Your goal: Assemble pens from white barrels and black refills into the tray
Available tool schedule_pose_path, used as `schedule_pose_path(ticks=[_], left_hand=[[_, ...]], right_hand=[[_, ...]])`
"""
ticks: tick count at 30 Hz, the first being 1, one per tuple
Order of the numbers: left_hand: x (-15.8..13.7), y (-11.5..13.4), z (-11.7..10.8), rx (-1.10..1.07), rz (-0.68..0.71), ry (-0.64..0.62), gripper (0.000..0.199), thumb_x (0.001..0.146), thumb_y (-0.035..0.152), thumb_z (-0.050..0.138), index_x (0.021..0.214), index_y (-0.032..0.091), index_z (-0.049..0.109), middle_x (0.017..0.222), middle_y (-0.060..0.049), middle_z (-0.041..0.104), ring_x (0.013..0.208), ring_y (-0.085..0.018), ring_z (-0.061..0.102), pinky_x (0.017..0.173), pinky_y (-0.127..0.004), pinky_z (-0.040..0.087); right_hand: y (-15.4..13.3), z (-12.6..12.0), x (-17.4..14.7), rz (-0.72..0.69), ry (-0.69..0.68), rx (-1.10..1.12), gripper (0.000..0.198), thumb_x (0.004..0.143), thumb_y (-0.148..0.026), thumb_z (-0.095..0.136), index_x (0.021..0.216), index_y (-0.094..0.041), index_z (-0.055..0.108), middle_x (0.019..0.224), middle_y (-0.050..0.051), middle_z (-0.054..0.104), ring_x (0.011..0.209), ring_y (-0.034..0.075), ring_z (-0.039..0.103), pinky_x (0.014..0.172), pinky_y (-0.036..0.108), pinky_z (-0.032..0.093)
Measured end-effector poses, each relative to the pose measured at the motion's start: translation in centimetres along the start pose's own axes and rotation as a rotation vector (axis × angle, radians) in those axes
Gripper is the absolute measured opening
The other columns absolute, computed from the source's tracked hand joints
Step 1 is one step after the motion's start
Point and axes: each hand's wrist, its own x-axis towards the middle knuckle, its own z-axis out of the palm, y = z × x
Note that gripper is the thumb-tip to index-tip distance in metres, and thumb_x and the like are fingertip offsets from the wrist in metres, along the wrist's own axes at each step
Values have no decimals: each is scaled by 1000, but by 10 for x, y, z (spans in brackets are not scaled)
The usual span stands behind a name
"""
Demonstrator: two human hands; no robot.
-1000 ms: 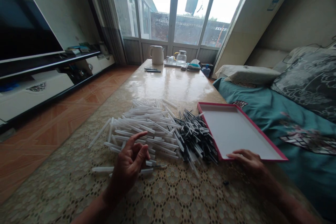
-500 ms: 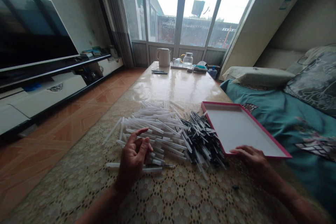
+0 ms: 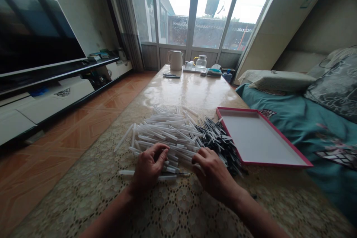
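One long table [image 3: 192, 95] carries a shallow red-rimmed tray [image 3: 267, 139], right; beside it, a broad heap of white tubes [image 3: 164, 128] meets a smaller pile of slim black-and-white rods [image 3: 219, 134]. At the heaps' near edge, the right hand [image 3: 210, 167] and left hand [image 3: 149, 163] are half-curled; whether either grips anything, I cannot tell.

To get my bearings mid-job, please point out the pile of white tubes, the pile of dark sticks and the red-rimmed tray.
Pile of white tubes [image 3: 169, 129], head view: its middle.
Pile of dark sticks [image 3: 222, 144], head view: its middle.
Red-rimmed tray [image 3: 253, 137], head view: its white inner floor.
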Motion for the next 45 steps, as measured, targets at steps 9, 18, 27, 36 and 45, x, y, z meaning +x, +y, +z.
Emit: schedule_pose_path(ticks=[9, 18, 27, 36, 45], left_hand=[[-3, 0, 2, 91, 53, -91, 17, 84, 33, 59, 84, 20, 69, 61, -1, 65, 53, -16, 59, 49, -24, 44], [-11, 8, 20, -593, -325, -351, 37, 69, 40, 77, 95, 15, 68, 70, -3, 68, 49, -11, 59, 44, -21, 47], [-11, 10, 22, -825, -449, -125, 39, 60, 45, 83, 76, 12, 71, 59, -2, 67, 48, -9, 58, 45, -17, 48], [-6, 16, 19, -828, -504, -19, 42, 53, 45, 86, 69, 12, 67, 55, -1, 67, 45, -8, 57, 42, -17, 49], [-5, 16, 17, -860, -515, 105, 12, 89, 16, 55, 79, 13, 61, 61, -4, 71, 53, -13, 67, 51, -20, 56]], right_hand=[[-2, 17, -4, 91, 17, -205, 8, 82, -11, 56, 81, -19, 57, 88, 7, 60, 87, 24, 52, 75, 35, 40], [-6, -21, -10, 115, 106, 328, 8, 88, -17, 52, 80, -19, 53, 80, 0, 52, 68, 13, 52, 63, 26, 40], [21, -11, 6, 169, 93, 168, 14, 93, -23, 50, 89, -18, 63, 87, 5, 59, 78, 18, 57, 71, 29, 44], [60, 1, 38, 390, 195, -517, 7, 85, -20, 57, 83, -16, 62, 87, 11, 62, 88, 27, 55, 74, 35, 38], [52, -8, 13, 361, 366, -322, 8, 89, -19, 52, 83, -18, 57, 86, 8, 60, 76, 22, 56, 69, 32, 40]])
